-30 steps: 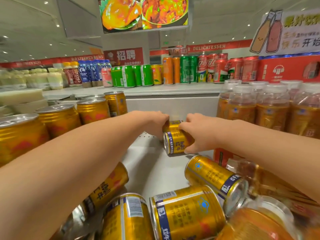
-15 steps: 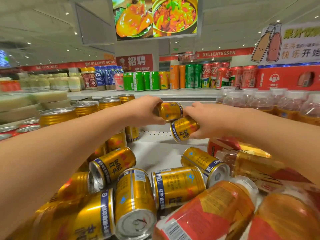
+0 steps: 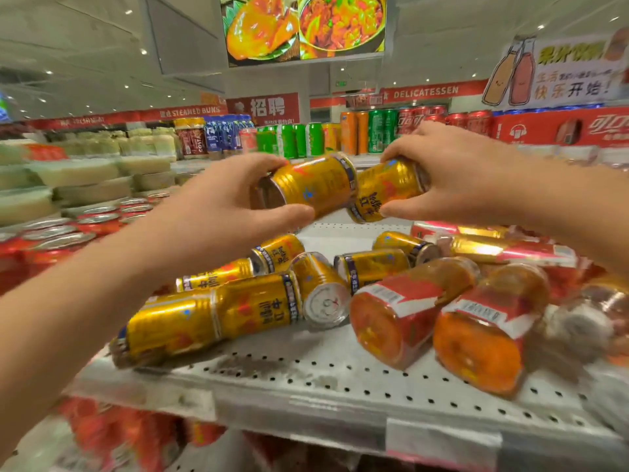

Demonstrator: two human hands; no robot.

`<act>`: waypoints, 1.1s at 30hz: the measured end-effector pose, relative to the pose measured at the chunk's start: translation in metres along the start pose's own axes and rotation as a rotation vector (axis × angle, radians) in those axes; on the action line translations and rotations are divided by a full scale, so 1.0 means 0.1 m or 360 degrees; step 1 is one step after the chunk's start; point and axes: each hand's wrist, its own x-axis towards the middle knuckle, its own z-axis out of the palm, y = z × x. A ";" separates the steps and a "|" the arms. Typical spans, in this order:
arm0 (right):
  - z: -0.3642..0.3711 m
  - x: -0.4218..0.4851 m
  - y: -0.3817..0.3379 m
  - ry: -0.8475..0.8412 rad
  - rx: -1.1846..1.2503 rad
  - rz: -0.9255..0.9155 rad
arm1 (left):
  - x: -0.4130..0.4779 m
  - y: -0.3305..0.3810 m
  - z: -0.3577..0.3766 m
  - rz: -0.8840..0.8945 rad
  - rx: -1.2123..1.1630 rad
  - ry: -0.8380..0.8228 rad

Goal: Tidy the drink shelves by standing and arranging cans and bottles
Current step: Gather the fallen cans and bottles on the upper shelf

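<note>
Cans [image 3: 313,185] in both hands' grip.

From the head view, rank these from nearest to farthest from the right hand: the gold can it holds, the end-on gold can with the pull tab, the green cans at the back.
1. Gold can, in the right hand.
2. End-on can, on the shelf, below and left.
3. Green cans, far back shelf, left.

Gold cans [image 3: 311,189] glossy metal; bottles [image 3: 401,315] seemingly clear plastic; shelf [image 3: 306,376] matt perforated metal.

You have two small gold metal cans [image 3: 313,185] held up, seven lying on the perforated grey shelf [image 3: 340,379], and two orange-filled plastic bottles [image 3: 401,311] toppled nearest you.
</note>
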 end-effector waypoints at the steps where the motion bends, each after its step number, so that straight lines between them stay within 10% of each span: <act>1: -0.03 -0.08 -0.08 0.0023 0.0024 0.0046 | -0.14 -0.01 -0.01 0.0010 -0.0025 -0.0054; 12: -0.05 -0.52 -0.64 0.0316 0.0132 0.0219 | -0.95 -0.13 -0.04 0.0326 0.0305 -0.0209; 33: 0.45 0.03 -0.27 -0.0014 0.0135 0.0212 | -1.21 -0.12 0.48 0.0180 0.0432 -0.0160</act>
